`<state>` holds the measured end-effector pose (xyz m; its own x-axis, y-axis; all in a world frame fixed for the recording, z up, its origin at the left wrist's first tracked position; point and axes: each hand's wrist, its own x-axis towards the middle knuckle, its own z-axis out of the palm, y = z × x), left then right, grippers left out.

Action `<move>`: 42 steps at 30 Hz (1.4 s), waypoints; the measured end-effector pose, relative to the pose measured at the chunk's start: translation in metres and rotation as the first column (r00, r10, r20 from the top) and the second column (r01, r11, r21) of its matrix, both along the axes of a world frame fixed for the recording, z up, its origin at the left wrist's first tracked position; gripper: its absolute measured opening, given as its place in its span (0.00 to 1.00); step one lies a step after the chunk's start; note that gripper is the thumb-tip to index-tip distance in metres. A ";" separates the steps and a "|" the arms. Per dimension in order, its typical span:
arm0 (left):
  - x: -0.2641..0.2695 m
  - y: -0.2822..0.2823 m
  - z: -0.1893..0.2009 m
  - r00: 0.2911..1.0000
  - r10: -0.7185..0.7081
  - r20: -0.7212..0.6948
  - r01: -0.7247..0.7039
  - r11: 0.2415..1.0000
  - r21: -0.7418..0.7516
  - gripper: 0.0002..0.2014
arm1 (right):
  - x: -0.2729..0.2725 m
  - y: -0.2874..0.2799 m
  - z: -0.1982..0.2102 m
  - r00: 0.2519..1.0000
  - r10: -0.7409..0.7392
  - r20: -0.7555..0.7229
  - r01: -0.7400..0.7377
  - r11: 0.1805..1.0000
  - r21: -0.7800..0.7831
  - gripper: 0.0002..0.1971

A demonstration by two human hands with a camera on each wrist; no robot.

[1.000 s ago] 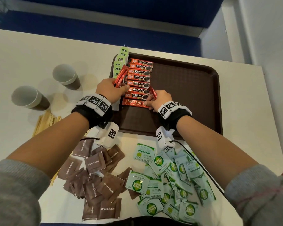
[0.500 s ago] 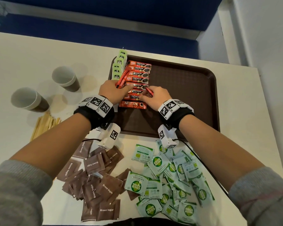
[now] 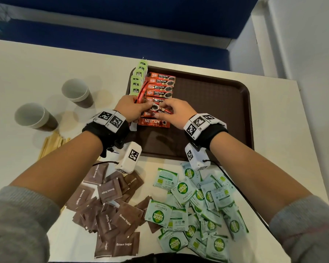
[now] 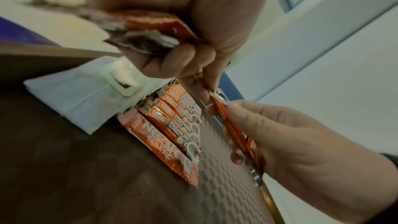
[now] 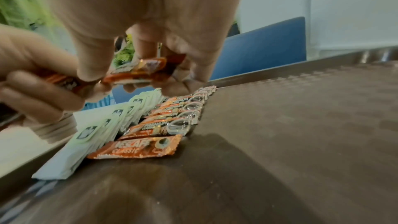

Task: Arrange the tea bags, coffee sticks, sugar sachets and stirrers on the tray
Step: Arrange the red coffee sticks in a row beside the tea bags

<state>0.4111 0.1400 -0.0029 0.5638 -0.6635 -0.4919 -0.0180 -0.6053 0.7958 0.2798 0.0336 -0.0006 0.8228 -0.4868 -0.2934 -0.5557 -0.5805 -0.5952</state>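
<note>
Coffee-stick step: right hand [image 3: 176, 112] pinches one coffee stick [image 4: 237, 130] above the tray's [image 3: 217, 114] row; left hand [image 3: 130, 109] fingers clasp spare sticks. Next: lay it flat, aligned beside its neighbours.

Hands now meet over the near end of the coffee-stick row. Right hand [image 3: 176, 112], earlier apart beside the row, has moved left; both now pinch one coffee stick [image 3: 160, 109], left hand [image 3: 130, 109] at its other end.

white table [image 3: 36, 61] bears tray [image 3: 217, 114], cups [image 3: 77, 92], sachets [image 3: 198, 215], stirrers [image 3: 51, 143].
</note>
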 end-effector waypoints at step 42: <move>-0.012 0.016 -0.011 0.746 -0.521 0.414 0.319 0.826 0.465 0.26 | -0.025 0.000 -0.031 0.973 -0.149 -0.178 0.194 0.942 0.273 0.07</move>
<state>0.3986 0.1560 -0.0141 0.4963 -0.7362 -0.4601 -0.6713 -0.6615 0.3343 0.2548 0.0333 -0.0314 0.6688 -0.4934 -0.5561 -0.7286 -0.2861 -0.6224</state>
